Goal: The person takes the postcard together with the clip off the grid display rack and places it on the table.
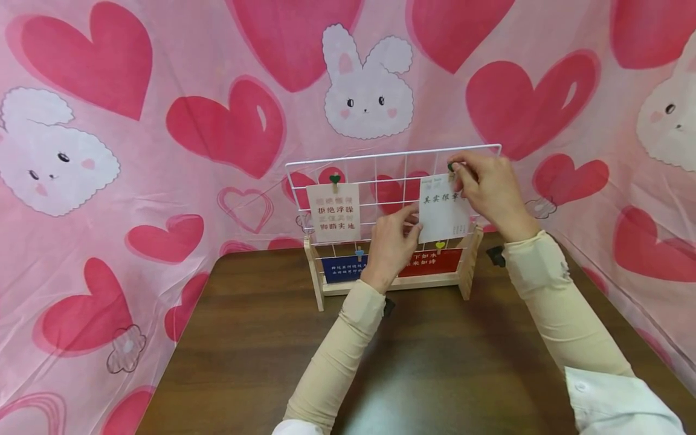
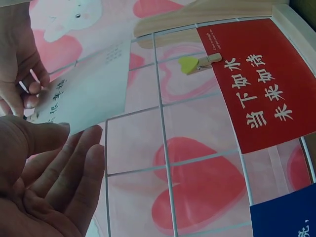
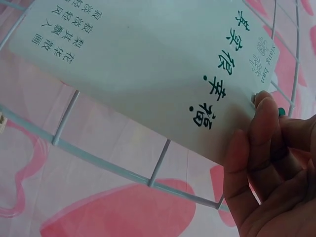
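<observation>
A white wire grid stands in a wooden stand at the back of a brown table. Both hands hold a white card with Chinese writing against the grid's upper right. My right hand pinches a small green clip at the card's top edge. My left hand pinches the card's lower left corner between thumb and fingers.
Another white card hangs on the grid's left from a green heart clip. Below hang a blue card and a red card, the red one under a yellow clip. Pink heart-and-bunny cloth surrounds the table.
</observation>
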A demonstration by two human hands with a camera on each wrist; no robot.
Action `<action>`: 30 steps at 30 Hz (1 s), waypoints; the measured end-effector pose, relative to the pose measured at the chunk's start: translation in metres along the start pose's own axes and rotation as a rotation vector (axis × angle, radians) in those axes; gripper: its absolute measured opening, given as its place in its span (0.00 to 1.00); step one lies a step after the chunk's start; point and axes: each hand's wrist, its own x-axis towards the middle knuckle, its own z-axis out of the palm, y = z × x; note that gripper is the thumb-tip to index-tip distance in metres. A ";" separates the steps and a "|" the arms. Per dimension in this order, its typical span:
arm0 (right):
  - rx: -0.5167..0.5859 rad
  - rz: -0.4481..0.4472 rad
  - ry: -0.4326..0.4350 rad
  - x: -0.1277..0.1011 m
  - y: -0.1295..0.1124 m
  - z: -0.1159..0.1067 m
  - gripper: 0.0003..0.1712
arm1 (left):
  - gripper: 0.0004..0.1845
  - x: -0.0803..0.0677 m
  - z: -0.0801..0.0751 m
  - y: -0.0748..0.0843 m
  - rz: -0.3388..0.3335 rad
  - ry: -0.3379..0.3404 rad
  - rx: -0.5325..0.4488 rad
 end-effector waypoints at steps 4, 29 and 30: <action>0.008 0.000 0.025 0.000 0.000 0.002 0.10 | 0.18 0.002 0.002 0.002 0.012 0.012 -0.032; 0.046 -0.057 0.183 -0.004 0.002 0.005 0.09 | 0.18 -0.001 0.000 0.004 0.001 0.015 -0.049; 0.047 -0.060 0.192 -0.004 0.002 0.005 0.09 | 0.18 -0.001 -0.001 0.004 0.002 0.016 -0.048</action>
